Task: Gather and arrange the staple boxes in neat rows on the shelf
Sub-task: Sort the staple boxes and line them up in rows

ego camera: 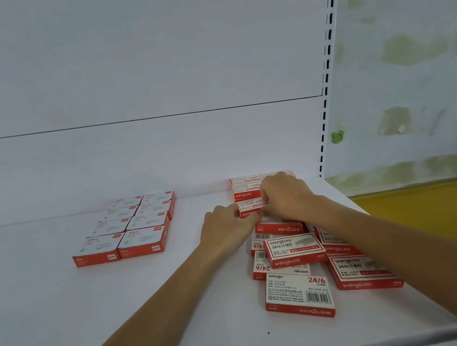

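One staple box (250, 205) is in hand at the rear right of the shelf (67, 324). It lies flat with its 24/6 face up, just in front of the back rows (245, 189) that stand lined up against the back panel. The right hand (285, 194) arches over it with fingers curled onto its right end, holding it. The left hand (228, 225) meets its near left corner, though blur hides whether those fingertips pinch or merely push. I judge this to be the squaring-up step, with the box being set in line with those rows. Nearer the person, the loose pile (295, 248) lies jumbled, its boxes overlapping at odd angles and some barcode side up, so most of the gathering remains. The next move likely calls for a clean release, then lifting a top box from the pile and turning it to match. Well to the left, a block of other boxes (130, 229) sits tidy.
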`<state>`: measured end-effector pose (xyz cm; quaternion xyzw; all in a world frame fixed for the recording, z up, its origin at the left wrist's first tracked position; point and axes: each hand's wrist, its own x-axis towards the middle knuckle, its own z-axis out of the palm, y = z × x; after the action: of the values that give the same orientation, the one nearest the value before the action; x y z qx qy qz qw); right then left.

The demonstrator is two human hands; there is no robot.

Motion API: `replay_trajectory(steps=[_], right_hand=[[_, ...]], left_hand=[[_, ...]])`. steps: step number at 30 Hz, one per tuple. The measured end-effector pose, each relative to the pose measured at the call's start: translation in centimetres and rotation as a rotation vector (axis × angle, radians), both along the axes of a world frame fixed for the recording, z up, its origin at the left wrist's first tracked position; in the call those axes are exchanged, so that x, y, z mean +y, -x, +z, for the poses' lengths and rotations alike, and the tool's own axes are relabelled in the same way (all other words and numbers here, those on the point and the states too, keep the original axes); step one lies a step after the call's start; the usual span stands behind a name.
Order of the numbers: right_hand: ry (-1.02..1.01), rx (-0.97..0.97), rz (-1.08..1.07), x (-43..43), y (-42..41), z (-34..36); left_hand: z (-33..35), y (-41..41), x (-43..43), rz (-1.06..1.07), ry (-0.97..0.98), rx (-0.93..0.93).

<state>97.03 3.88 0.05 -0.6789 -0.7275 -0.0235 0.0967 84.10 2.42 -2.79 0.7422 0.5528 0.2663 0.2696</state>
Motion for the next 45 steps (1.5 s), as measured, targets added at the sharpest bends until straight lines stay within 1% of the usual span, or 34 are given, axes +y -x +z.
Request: replay_trajectory(steps=[5, 7, 9, 11, 14, 16, 18, 19, 20, 22, 24, 27, 30, 36, 39, 42, 45], right_hand=[[-0.023, -0.038, -0.042, 0.1, 0.2, 0.1], [-0.019, -0.062, -0.052, 0.3, 0.3, 0.1], [0.001, -0.065, -0.061, 0.6, 0.1, 0.2], [0.055, 0.029, -0.035, 1.0, -0.6, 0.3], [0.148, 0.290, 0.069, 0.7, -2.4, 0.4], [0.082, 0.409, 0.091, -0.1, -3.8, 0.6], [-0.029, 0.456, 0.062, -0.8, -5.3, 0.7], [-0.049, 0.445, 0.030, -1.2, -6.1, 0.7], [-0.028, 0.414, -0.005, -1.6, -6.6, 0.6], [0.098, 0.334, -0.050, -2.4, -7.3, 0.3], [0.185, 0.294, -0.042, -3.1, -7.7, -0.2], [0.180, 0.363, -0.001, -3.9, -7.7, -0.2], [0.168, 0.409, 0.053, -4.1, -7.6, 0.2], [0.040, 0.448, 0.107, -4.2, -7.3, 0.4], [0.059, 0.436, 0.077, -4.4, -7.7, 0.3], [0.155, 0.418, 0.015, -4.5, -8.5, -0.1], [0.148, 0.505, -0.004, -4.4, -9.0, -0.5]], left_hand=[[-0.1, 0.5, 0.1, -0.037, 0.027, -0.014], [-0.2, 0.5, 0.0, -0.036, 0.011, -0.003], [-0.5, 0.3, -0.1, 0.002, -0.046, 0.023], [-0.5, 0.0, -0.4, 0.038, -0.119, 0.062], [-0.1, -0.4, -1.2, -0.027, -0.207, 0.001], [0.0, -0.6, -1.7, -0.107, -0.211, -0.049], [0.0, -0.9, -2.1, -0.187, -0.147, -0.055], [0.0, -1.1, -2.2, -0.223, -0.096, -0.048], [-0.1, -1.2, -2.3, -0.258, -0.051, -0.039], [0.0, -1.5, -2.5, -0.314, -0.026, -0.005], [0.0, -1.5, -2.5, -0.316, -0.039, -0.004], [-0.1, -1.4, -2.5, -0.277, -0.030, 0.003], [0.0, -1.4, -2.9, -0.315, -0.006, -0.046], [0.0, -1.2, -3.3, -0.360, -0.040, -0.121], [0.1, -1.2, -3.4, -0.359, -0.048, -0.137], [0.1, -1.2, -3.4, -0.363, -0.060, -0.153], [0.1, -1.3, -3.4, -0.378, -0.054, -0.169]])
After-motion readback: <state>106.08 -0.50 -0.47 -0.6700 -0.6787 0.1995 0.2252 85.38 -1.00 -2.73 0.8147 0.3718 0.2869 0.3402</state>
